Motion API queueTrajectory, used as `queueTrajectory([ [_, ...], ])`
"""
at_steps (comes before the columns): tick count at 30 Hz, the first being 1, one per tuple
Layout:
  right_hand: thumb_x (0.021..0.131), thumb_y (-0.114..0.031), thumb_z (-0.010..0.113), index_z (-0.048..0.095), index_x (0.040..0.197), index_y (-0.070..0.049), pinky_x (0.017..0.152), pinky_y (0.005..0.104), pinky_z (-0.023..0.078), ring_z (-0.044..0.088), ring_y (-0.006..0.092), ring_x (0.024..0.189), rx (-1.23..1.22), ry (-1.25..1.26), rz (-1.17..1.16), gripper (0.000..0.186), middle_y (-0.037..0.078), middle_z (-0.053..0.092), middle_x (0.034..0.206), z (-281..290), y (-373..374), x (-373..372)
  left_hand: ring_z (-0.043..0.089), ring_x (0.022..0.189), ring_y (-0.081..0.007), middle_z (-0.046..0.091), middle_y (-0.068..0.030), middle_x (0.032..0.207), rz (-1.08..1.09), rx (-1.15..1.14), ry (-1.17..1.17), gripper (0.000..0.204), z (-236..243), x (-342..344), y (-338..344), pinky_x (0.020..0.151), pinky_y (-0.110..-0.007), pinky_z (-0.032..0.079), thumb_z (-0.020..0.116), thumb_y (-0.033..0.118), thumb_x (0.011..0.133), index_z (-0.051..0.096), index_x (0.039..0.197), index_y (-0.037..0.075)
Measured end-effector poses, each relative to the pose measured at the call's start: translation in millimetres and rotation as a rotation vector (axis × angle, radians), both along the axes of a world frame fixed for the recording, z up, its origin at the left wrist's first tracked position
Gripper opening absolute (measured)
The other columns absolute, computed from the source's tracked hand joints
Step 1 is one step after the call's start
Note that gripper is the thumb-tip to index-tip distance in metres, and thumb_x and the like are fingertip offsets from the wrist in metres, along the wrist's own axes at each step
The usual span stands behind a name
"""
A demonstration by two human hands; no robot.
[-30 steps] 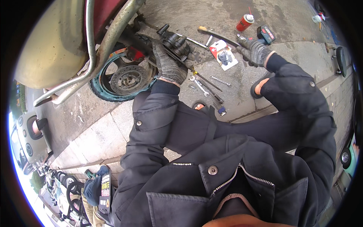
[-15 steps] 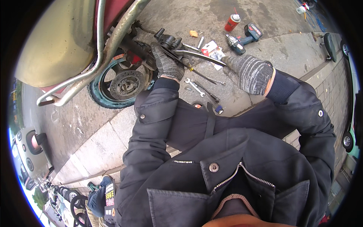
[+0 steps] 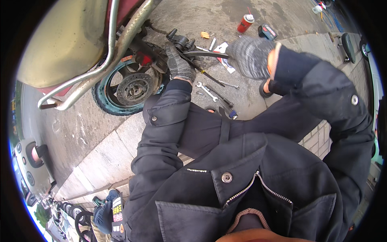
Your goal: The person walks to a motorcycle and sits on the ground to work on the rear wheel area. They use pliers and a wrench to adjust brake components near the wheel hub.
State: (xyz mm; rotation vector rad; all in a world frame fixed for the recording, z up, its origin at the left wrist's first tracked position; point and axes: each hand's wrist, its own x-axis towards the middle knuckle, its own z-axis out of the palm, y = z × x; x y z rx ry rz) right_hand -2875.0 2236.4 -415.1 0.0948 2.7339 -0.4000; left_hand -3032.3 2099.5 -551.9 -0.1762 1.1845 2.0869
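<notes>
My left hand [image 3: 180,64], in a grey knit glove, is closed around the black brake caliper assembly [image 3: 179,43] beside the motorcycle's front wheel, whose disc [image 3: 135,88] and blue-rimmed tyre show below. A long flat dark bar tool [image 3: 205,54] runs from the caliper into my gloved right hand [image 3: 250,58], which is closed on it and slightly blurred. A thin shaft with a yellow band [image 3: 211,78] angles down from near my left hand. Wrenches [image 3: 207,90] and other long tools [image 3: 225,105] lie on the pavement below. A white blister pack [image 3: 226,65] is partly hidden behind the bar.
A red spray can [image 3: 244,25] and a cordless tool [image 3: 267,32] stand beyond my right hand. The motorcycle's pale tank-like body [image 3: 60,40] and tubular bars fill the upper left. A black padded stool [image 3: 347,47] is at right. Another person's leg [image 3: 104,215] shows at lower left.
My right hand moved down toward me, then up and slightly left with the bar. The bar's end went from clear of the caliper to against it. My left hand stayed at the caliper.
</notes>
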Motion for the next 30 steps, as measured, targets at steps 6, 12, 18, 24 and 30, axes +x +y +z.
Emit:
queueTrajectory([
  [6, 0.088, -0.019, 0.055, 0.068, 0.101, 0.002, 0.094, 0.0375, 0.047, 0.063, 0.0268, 0.103, 0.291, -0.199, 0.392, 0.027, 0.018, 0.065, 0.108, -8, -3, -41, 0.064, 0.085, -0.0315, 0.066, -0.0128, 0.102, 0.002, 0.015, -0.092, 0.071, -4, -2, 5, 0.062, -0.049, 0.052, 0.039, 0.076, 0.086, 0.057, 0.111, 0.012],
  [12, 0.083, -0.021, 0.063, 0.069, 0.096, 0.004, 0.063, 0.0395, 0.053, 0.067, 0.0288, 0.066, 0.241, -0.36, 0.27, 0.028, 0.017, 0.068, 0.073, 46, 0, -55, 0.061, 0.1, -0.0406, 0.063, -0.0176, 0.111, -0.146, 0.272, -0.055, 0.079, -1, -13, -5, 0.08, -0.058, 0.053, 0.047, 0.079, 0.079, 0.056, 0.113, 0.008],
  [18, 0.081, -0.026, 0.068, 0.07, 0.097, 0.004, 0.067, 0.0411, 0.054, 0.068, 0.0309, 0.072, 0.113, -0.36, 0.107, 0.034, 0.023, 0.068, 0.077, 39, 9, -69, 0.057, 0.112, -0.0424, 0.061, -0.0224, 0.115, -0.251, 0.311, -0.22, 0.083, 7, -23, -10, 0.084, -0.058, 0.049, 0.043, 0.076, 0.083, 0.055, 0.114, 0.0],
  [24, 0.066, -0.03, 0.076, 0.069, 0.082, -0.002, 0.065, 0.0454, 0.051, 0.067, 0.0346, 0.07, 0.396, -0.227, 0.748, 0.033, 0.017, 0.064, 0.067, 27, 1, -68, 0.062, 0.095, -0.0338, 0.063, -0.0132, 0.102, -0.237, 0.069, -0.097, 0.074, 6, -21, -4, 0.07, -0.048, 0.052, 0.047, 0.072, 0.084, 0.057, 0.112, 0.005],
  [30, 0.077, -0.024, 0.067, 0.069, 0.09, 0.001, 0.058, 0.0412, 0.052, 0.065, 0.0266, 0.062, -0.076, -0.102, -0.057, 0.028, 0.012, 0.064, 0.067, 30, -41, -42, 0.063, 0.085, -0.0332, 0.061, -0.012, 0.094, -0.048, 0.148, -0.12, 0.053, 6, -21, -2, 0.075, -0.049, 0.055, 0.053, 0.053, 0.092, 0.053, 0.116, 0.006],
])
